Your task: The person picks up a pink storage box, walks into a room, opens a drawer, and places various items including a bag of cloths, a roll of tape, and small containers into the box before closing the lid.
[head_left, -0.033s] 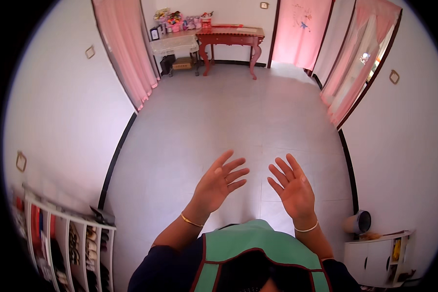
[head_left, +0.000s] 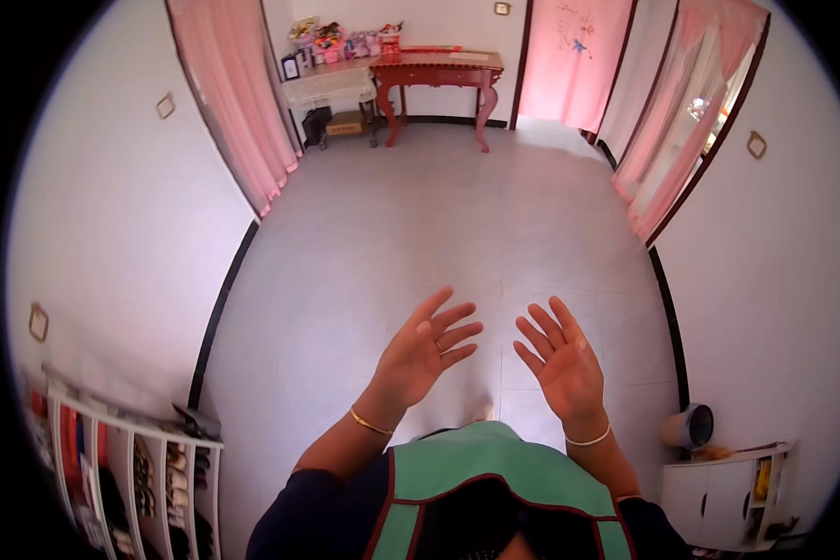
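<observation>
A: Obs. 1, hands. Left hand (head_left: pixel 425 350) and right hand (head_left: pixel 562 362) both raised over the floor (head_left: pixel 439 215), fingers spread, holding nothing, apart from each other. Thin gold bangle on each wrist.

B: Surface?

A: Pale grey tiled floor, dark skirting along white walls.

B: Room contents?

A: Far wall: red carved counter (head_left: pixel 437 70) beside a smaller white-draped table (head_left: pixel 329 86) with bright small items on top. Pink curtains (head_left: pixel 229 93) at left, back and right. White shoe rack (head_left: pixel 126 471) lower left; white cabinet (head_left: pixel 723 490) and a small round fan (head_left: pixel 689 426) lower right.
</observation>
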Action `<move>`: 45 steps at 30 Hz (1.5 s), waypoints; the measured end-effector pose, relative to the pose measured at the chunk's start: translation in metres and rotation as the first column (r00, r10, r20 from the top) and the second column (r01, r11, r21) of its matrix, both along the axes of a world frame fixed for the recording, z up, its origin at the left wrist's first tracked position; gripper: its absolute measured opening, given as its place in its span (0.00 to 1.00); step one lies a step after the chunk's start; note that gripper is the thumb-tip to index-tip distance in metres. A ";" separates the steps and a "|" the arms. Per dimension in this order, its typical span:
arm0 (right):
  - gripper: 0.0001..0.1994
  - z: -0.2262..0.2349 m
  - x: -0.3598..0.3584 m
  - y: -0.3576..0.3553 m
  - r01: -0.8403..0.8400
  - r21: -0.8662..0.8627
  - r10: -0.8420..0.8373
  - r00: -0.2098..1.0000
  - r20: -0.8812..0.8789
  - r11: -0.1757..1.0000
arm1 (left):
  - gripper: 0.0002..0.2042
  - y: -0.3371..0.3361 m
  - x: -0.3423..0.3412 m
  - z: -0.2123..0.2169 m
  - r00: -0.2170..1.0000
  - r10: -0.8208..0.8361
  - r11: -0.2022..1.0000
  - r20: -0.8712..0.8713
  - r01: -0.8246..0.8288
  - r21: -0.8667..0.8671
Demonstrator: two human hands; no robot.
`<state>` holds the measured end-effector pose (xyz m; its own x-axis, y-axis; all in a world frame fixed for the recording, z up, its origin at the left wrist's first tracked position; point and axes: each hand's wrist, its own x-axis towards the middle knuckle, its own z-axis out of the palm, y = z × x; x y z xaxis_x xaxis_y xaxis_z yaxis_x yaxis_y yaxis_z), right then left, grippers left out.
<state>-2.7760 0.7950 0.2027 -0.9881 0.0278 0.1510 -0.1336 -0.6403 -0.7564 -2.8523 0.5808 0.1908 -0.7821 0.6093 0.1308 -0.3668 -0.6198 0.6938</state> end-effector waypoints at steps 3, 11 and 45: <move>0.31 -0.020 -0.084 0.032 0.004 -0.037 -0.005 1.000 -0.028 0.999 | 0.31 0.036 -0.086 -0.016 0.998 -0.062 0.998 -0.016 0.063 0.011; 0.30 0.006 -0.342 0.094 -0.149 -0.080 0.147 0.989 -0.035 0.986 | 0.31 0.085 -0.298 0.011 0.989 0.127 0.992 -0.077 -0.129 -0.013; 0.32 0.020 -0.792 0.248 -0.217 0.020 0.218 0.971 -0.095 0.976 | 0.30 0.252 -0.752 0.024 0.988 0.121 0.992 -0.098 -0.124 -0.023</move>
<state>-3.5683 1.0435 0.2226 -0.9512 -0.1880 0.2446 -0.0643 -0.6546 -0.7532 -3.6043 0.8326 0.2147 -0.8359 0.5141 0.1922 -0.2201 -0.6348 0.7407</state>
